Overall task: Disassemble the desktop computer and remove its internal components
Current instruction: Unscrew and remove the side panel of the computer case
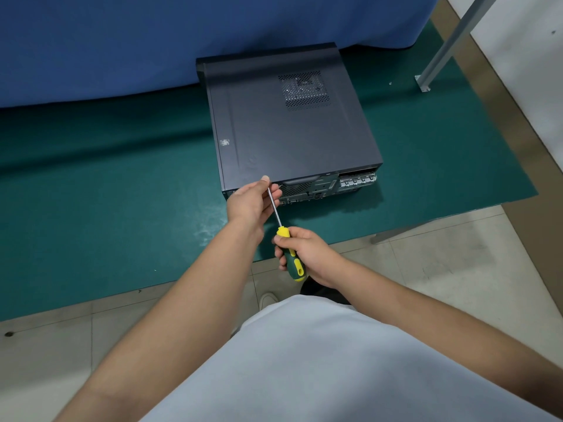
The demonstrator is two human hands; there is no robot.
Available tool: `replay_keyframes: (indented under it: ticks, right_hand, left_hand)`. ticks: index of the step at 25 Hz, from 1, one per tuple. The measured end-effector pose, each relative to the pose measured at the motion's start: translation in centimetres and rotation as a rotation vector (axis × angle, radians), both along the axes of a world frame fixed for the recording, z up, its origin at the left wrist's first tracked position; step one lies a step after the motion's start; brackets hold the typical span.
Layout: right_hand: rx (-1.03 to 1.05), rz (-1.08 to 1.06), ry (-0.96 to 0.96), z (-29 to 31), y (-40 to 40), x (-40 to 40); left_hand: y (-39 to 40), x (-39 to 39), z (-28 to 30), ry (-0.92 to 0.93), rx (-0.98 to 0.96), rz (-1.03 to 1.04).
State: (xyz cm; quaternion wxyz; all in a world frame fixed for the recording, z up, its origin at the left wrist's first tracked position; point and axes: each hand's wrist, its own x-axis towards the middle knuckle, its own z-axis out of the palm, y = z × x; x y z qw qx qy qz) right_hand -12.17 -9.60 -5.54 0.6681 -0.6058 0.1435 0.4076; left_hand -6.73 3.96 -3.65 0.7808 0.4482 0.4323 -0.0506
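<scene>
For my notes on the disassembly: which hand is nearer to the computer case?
Left. The left hand touches the case at its rear edge; the right hand holds the screwdriver handle, farther back.

Both bare forearms are being extended forward and inward from the lower corners of the head view. The left hand (254, 198) is being held further out — its thumb raised, its fingers curled around a thin shaft. The right hand (307, 254) is being kept nearer the body, its fingers wrapped tightly — knuckles up — around a handle.
</scene>
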Motion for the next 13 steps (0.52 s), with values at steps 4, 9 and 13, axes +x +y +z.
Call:
replay_keyframes:
  ticks: [4, 9, 13]
  right_hand:
    - [-0.033, -0.028, -0.117, 0.8, -0.5, 2.0]
    - [-0.035, -0.314, -0.304, 3.4, -2.1, 9.4]
    - [-0.126, -0.246, -0.332, 4.7, -4.2, 14.9]
  left_hand:
    - [1.2, 1.0, 1.1, -0.131, 0.087, 0.031]
    - [-0.3, 2.7, 1.1, -0.314, 0.771, -0.416]
    - [-2.1, 6.0, 1.3, -0.458, 0.996, -0.544]
